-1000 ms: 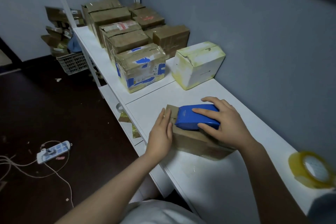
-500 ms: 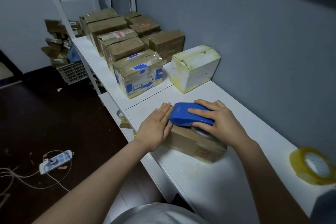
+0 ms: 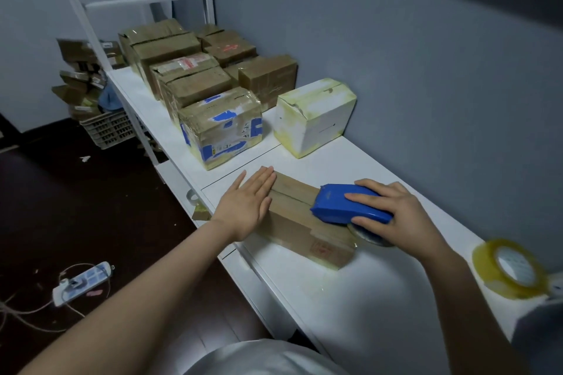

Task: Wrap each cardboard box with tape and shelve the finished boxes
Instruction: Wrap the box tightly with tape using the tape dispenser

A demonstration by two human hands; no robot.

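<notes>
The blue tape dispenser [image 3: 350, 204] has been drawn by the right hand [image 3: 396, 216] along the box [image 3: 292, 222], from the far end, where the left hand [image 3: 246, 207] was touched half a second ago, to the near end. The left hand is now laid flat on the far end, with the top seam uncovered between them.

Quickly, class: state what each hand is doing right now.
Left hand: open, flat on the brown cardboard box.
Right hand: grips the blue plastic tape dispenser.
</notes>
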